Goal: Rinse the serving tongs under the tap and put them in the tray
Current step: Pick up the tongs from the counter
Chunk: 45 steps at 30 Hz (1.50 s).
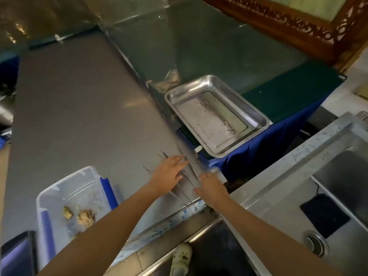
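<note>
Foot: a pale clog (pixel 181 257) on the floor, below the counter edge.
Tub: a clear plastic tub (pixel 87 168) with blue handles sits on the near left of the steel counter (pixel 79 106), with brown food scraps (pixel 85 216) inside.
Sink: a steel sink (pixel 298 176) lies to the right, its drain (pixel 315 244) near the front.
Left hand: the left hand (pixel 167 174) lies flat, fingers straight, over the tongs.
Right hand: the right hand (pixel 212 189) reaches in beside it. Its fingers look stretched out but blurred, and I cannot tell if they touch the metal.
Tongs: the thin metal tongs (pixel 184 154) lie on the counter near its right edge, between and under the two hands.
Tray: a steel tray (pixel 191 86) rests just past the tongs to the right, on a surface draped with blue cloth (pixel 249 156).
Far side: a glass case (pixel 199 42), then a carved wooden frame (pixel 288 20).
</note>
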Each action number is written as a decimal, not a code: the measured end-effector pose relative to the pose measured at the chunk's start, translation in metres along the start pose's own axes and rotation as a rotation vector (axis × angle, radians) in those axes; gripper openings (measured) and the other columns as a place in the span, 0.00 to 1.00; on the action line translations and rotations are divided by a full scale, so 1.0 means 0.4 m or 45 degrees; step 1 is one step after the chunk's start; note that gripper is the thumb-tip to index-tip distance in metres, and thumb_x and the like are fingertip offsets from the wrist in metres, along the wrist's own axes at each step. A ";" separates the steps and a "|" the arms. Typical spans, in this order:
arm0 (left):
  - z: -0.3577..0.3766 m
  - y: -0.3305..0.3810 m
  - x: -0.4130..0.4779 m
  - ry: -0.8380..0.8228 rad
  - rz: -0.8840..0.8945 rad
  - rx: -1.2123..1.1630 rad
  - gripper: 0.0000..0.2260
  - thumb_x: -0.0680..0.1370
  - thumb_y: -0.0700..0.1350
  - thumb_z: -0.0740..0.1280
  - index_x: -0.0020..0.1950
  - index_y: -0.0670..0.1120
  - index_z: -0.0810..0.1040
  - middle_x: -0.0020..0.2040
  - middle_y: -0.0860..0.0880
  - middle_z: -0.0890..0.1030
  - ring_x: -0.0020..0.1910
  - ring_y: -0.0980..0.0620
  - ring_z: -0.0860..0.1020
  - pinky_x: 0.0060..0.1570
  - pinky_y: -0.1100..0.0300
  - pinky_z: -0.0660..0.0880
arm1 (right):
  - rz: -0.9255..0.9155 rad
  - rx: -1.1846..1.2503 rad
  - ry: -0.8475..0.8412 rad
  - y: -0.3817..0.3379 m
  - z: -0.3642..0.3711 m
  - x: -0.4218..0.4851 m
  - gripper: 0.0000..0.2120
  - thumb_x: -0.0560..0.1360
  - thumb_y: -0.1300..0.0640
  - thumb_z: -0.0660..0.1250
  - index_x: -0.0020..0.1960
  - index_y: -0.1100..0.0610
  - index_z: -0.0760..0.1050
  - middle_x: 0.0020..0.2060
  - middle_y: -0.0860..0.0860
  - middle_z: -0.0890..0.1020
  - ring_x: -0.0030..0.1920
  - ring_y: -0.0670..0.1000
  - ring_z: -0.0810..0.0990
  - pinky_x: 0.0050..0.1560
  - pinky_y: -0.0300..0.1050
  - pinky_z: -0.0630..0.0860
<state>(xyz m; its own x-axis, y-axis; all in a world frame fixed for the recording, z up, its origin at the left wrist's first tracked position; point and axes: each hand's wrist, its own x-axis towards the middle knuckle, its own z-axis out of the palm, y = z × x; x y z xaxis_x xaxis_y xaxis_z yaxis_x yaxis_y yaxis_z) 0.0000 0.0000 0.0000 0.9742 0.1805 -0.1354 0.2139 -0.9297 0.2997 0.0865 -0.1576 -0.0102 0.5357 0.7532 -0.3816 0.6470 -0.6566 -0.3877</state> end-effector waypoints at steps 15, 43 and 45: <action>0.086 -0.076 -0.066 0.233 0.415 0.351 0.20 0.70 0.51 0.74 0.59 0.45 0.80 0.60 0.46 0.80 0.62 0.47 0.77 0.59 0.50 0.74 | 0.204 0.019 0.186 -0.011 0.059 0.063 0.13 0.78 0.57 0.60 0.61 0.57 0.67 0.59 0.56 0.74 0.58 0.53 0.74 0.58 0.45 0.74; -0.005 0.014 -0.017 0.235 0.059 -0.714 0.20 0.77 0.52 0.64 0.68 0.48 0.71 0.64 0.53 0.74 0.63 0.60 0.69 0.60 0.73 0.63 | 0.193 0.393 0.568 -0.006 -0.150 -0.133 0.10 0.79 0.56 0.59 0.58 0.58 0.70 0.55 0.54 0.73 0.47 0.55 0.78 0.47 0.47 0.74; -0.056 0.066 0.023 0.179 -0.077 -1.025 0.19 0.75 0.55 0.66 0.66 0.54 0.73 0.62 0.59 0.75 0.62 0.63 0.71 0.55 0.77 0.63 | 0.186 0.464 0.666 0.009 -0.193 -0.174 0.09 0.78 0.58 0.60 0.56 0.60 0.72 0.51 0.54 0.75 0.45 0.53 0.76 0.45 0.44 0.71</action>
<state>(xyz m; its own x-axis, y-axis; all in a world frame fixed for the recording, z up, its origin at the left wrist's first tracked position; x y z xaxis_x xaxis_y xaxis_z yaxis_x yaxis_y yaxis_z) 0.0162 -0.0158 0.0280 0.9478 0.3113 -0.0696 0.2005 -0.4114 0.8891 0.0936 -0.2094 0.0798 0.8568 0.5148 -0.0291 0.3715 -0.6556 -0.6574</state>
